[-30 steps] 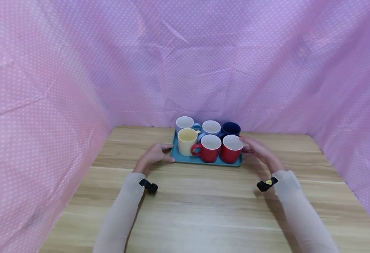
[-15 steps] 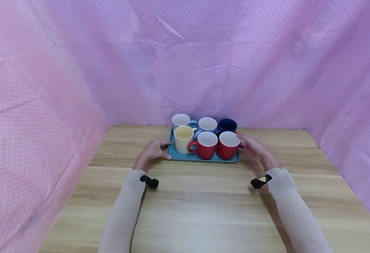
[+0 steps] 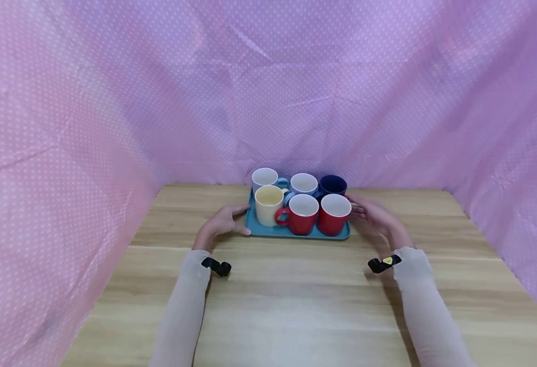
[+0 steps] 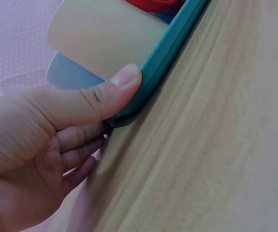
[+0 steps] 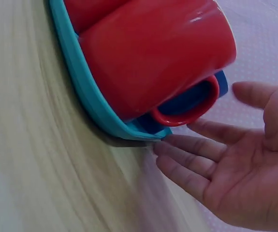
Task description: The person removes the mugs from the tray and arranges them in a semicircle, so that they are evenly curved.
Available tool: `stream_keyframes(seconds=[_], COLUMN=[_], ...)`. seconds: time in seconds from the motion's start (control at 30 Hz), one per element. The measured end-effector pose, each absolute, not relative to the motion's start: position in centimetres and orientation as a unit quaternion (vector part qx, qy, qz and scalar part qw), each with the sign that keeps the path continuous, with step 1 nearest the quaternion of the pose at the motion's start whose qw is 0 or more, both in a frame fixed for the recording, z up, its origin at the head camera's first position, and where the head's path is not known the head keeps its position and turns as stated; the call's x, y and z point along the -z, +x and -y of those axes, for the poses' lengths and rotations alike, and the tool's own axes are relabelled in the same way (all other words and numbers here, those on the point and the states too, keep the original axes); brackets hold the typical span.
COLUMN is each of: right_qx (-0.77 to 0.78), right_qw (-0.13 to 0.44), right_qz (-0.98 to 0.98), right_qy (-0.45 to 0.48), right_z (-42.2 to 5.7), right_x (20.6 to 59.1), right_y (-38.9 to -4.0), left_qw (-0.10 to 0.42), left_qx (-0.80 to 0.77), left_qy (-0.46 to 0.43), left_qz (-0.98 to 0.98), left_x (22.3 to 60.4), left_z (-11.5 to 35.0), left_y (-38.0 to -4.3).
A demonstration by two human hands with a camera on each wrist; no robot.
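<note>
A teal tray [image 3: 268,231] stands at the back of the table, bearing a cream mug [image 3: 268,211] and two red mugs in front. Behind are two light blue mugs with white insides and a dark blue mug [image 3: 333,184]. My left hand [image 3: 221,222] grips the tray's left end; in the left wrist view its thumb lies on the rim, the other fingers beneath the edge. At the right end, my right hand [image 5: 245,166] has its fingers spread straight, fingertips right at the tray's corner and the handle of the right red mug [image 5: 163,53]. Its thumb stands apart from the mug.
The wooden table [image 3: 287,295] stretches in front of the tray, between the two forearms. A pink dotted cloth [image 3: 268,102] hangs close behind the tray and along both sides. Mug handles overlap one another between the rows.
My right hand's thumb has come away from the right red mug's rim, and its fingers have opened out. The left hand keeps its hold on the tray. The whole view shifts slightly.
</note>
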State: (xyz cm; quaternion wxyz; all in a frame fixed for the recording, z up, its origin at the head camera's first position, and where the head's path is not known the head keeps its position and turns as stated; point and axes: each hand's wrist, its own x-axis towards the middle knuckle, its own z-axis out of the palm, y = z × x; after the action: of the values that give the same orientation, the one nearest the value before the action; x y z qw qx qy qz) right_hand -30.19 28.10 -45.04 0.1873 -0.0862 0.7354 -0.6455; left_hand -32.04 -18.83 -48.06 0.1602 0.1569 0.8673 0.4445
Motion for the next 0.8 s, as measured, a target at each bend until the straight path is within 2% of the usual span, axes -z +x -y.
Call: stream_keyframes(seconds=[0.37, 0.8], right_qx=[0.668, 0.603], right_qw=[0.118, 0.078], right_qz=[-0.728, -0.780], right_qy=[-0.101, -0.145], right_z=[-28.2, -29.5], right_x=[45.7, 45.8], right_y=[-30.3, -29.8], left_qw=[0.155, 0.169], left_qx=[-0.461, -0.481], left_qy=[0.160, 0.147], left_qz=[-0.859, -0.848], left_x=[48.5, 48.4], left_z=[19.0, 19.0], left_y=[-31.7, -31.7])
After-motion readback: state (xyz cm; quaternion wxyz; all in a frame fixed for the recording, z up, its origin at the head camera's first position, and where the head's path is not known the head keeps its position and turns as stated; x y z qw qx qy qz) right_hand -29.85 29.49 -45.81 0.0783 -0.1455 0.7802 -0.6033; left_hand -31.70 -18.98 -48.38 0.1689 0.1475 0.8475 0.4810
